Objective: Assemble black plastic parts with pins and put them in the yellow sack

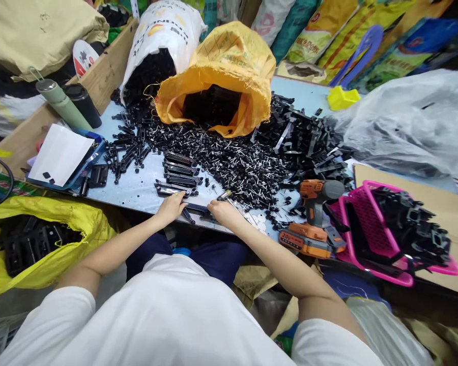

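My left hand (170,206) rests at the near edge of the light blue table (137,185), its fingers curled onto one end of a long black plastic part (196,209). My right hand (221,209) grips the other end of that part and pinches a small metal-tipped tool (225,195). Just beyond lie a few stacked black strips (179,173) and a wide heap of small black pieces with metal pins (244,162).
An orange cordless drill (313,218) lies to the right, beside a pink basket (366,229) of black parts. Yellow (221,81) and white (160,35) sacks lie open at the back. Left: a yellow bag (41,239), a paper pad (59,152), two bottles (72,104).
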{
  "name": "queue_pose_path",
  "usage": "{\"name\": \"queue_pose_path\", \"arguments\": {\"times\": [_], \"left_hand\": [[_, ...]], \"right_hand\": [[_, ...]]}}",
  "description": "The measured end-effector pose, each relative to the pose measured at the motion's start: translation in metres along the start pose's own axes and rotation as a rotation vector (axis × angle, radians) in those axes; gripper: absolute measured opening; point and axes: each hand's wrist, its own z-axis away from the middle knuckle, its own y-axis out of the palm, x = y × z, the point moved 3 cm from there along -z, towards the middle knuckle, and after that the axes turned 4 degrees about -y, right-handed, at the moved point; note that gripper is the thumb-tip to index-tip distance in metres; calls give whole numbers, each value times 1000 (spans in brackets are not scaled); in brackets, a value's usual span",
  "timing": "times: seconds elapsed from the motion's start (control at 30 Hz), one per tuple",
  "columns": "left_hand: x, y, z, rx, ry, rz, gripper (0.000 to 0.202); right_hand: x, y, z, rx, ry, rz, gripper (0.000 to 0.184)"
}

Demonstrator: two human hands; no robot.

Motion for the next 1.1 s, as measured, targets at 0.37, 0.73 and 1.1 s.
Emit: {"name": "queue_pose_path", "arguments": {"times": [0.37,0.73,1.1], "left_hand": [[-24,32,11,-54,475,-193,38],[-30,38,-12,132,497,-310,52],[-22,-18,6,67,88,-206,60]], "right_hand": [[-29,95,20,-558,-96,-227,44],[-28,92,29,-394,171,34,63],[3,10,31,-358,-160,-36,64]]}}
